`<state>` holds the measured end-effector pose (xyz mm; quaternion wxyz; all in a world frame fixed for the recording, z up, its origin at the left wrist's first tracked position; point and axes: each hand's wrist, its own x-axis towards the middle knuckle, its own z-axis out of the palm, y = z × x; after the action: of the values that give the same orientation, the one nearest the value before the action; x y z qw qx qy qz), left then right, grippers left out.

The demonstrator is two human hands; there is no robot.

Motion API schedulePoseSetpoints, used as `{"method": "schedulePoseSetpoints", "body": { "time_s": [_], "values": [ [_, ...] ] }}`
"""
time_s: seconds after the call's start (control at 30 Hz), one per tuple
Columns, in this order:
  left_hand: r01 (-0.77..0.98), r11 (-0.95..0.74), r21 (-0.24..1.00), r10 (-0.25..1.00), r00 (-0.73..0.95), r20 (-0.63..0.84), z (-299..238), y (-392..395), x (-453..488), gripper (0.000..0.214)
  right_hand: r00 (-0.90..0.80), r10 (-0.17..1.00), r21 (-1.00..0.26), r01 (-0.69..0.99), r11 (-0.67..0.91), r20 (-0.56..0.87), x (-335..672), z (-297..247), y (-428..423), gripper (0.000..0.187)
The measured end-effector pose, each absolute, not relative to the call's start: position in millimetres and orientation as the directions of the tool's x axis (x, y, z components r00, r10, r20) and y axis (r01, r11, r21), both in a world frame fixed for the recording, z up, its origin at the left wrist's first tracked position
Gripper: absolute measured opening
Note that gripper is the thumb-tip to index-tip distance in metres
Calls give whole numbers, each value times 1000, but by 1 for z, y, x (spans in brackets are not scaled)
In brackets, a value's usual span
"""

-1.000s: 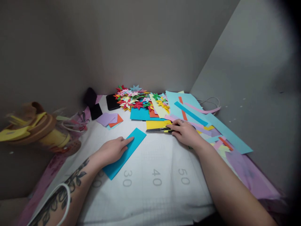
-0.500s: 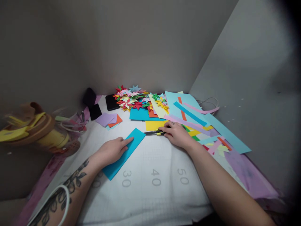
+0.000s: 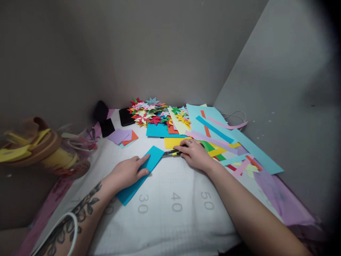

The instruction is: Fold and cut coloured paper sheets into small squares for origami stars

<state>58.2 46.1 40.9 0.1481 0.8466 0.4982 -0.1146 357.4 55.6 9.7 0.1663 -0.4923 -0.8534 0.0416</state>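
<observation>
A blue folded-looking paper rectangle (image 3: 155, 156) lies slanted on the white sheet with printed numbers (image 3: 176, 231). My left hand (image 3: 128, 171) rests on its middle, index finger and thumb stretched out against the paper. To the right, my right hand (image 3: 195, 153) is closed around a black and yellow utility knife (image 3: 174, 153). The knife's blade points left, and its tip is at the paper's upper right corner; whether it is inside the fold cannot be made out. Part of the knife's handle is hidden under my right fingers.
Folded paper stars (image 3: 145, 113) are heaped at the back beside a black phone (image 3: 126, 117). Coloured strips (image 3: 215, 129) and light blue sheets (image 3: 255, 151) lie to the right. Small purple squares (image 3: 119, 136) sit left of centre, and a plastic cup (image 3: 58, 153) stands far left.
My right hand and the knife have shifted left, bringing the blade to the paper's corner. My left thumb has spread away from the index finger. The paper has hardly moved.
</observation>
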Motion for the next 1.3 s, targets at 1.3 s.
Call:
{"method": "schedulePoseSetpoints", "body": {
  "time_s": [1.3],
  "values": [
    [917,-386,103,864,399,-309,42,38,68,81,-307,874,-208,892,403,378,388,17,47,34]
  ]
}}
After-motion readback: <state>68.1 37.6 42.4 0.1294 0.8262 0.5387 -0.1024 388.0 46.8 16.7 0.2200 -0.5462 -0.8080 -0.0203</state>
